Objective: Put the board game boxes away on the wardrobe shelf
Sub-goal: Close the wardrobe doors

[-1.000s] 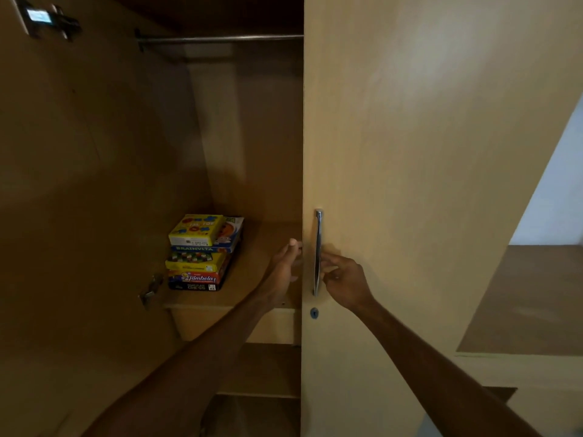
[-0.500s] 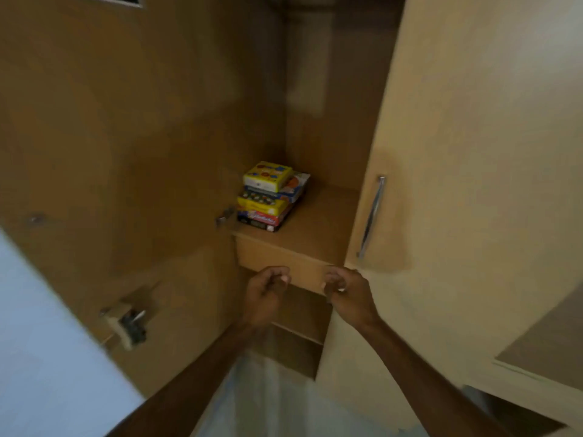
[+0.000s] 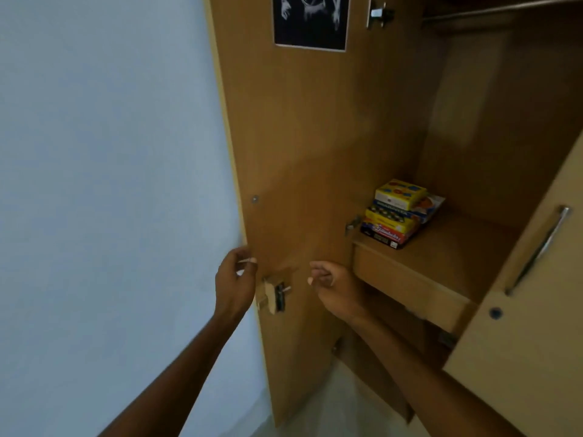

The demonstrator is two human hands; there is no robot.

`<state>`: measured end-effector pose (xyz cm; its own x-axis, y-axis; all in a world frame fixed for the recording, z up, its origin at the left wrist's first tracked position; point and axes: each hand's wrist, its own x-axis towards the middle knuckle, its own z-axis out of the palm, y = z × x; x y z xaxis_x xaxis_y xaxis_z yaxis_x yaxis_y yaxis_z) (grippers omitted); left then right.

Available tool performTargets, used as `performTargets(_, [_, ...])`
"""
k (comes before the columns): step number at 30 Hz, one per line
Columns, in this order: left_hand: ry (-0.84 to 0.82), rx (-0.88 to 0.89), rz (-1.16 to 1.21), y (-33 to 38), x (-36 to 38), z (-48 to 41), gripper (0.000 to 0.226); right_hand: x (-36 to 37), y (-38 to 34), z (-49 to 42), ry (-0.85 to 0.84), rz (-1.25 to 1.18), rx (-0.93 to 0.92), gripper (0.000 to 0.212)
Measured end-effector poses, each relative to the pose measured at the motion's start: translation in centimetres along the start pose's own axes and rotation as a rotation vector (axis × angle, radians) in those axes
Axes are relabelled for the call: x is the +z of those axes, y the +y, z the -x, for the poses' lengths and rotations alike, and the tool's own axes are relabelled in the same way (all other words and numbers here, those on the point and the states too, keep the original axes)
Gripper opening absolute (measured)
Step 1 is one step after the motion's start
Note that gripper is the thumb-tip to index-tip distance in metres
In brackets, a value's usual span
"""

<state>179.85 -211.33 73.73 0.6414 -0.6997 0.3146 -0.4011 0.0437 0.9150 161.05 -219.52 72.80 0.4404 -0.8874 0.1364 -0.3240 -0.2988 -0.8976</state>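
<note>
A stack of several colourful board game boxes (image 3: pixel 397 212) sits on the wardrobe shelf (image 3: pixel 407 279), at its left end, with a yellow box on top. The wardrobe's left door (image 3: pixel 299 152) stands wide open. My left hand (image 3: pixel 235 279) grips the free edge of that door just above its lock (image 3: pixel 274 294), thumb on the inner face. My right hand (image 3: pixel 331 282) hovers in front of the door's inner face, left of the shelf front, fingers loosely curled and holding nothing.
The right door (image 3: pixel 530 342) is closed, with a long metal handle (image 3: pixel 536 250) and a keyhole (image 3: pixel 495 313). A dark poster (image 3: pixel 310 20) is stuck high on the open door. A hanging rail (image 3: pixel 504 7) runs above. A pale wall (image 3: pixel 110 152) fills the left.
My view has swung left. Both hands left the right door's handle area, dropped past the shelf front and moved left; my left hand now holds the open door's edge.
</note>
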Motion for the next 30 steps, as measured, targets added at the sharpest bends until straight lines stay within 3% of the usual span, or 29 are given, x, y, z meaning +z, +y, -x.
performTargets(4, [-0.048,-0.03,0.098,1.3,-0.1,-3.9,0.03,1.7,-2.2,-1.6,0.046,-0.013,-0.012,0.037])
performTargets(10, [-0.089,0.008,0.209,0.4,-0.5,-4.5,0.018,2.8,-2.4,-1.2,0.169,-0.022,0.013,0.036])
performTargets(16, [-0.433,0.167,0.33,1.3,0.7,-2.4,0.019,2.5,-1.7,1.9,0.311,-0.01,0.055,0.048])
performTargets(19, [-0.475,0.197,0.347,2.7,3.3,-2.0,0.01,0.8,-1.4,4.2,0.445,0.028,0.033,0.056])
performTargets(24, [-0.725,0.249,0.323,4.6,8.8,-0.7,0.012,-2.4,-0.2,6.7,0.704,0.25,0.105,0.055])
performTargets(30, [-0.843,0.317,0.318,6.6,15.9,1.0,0.01,-7.6,2.1,8.2,0.92,0.554,0.243,0.057])
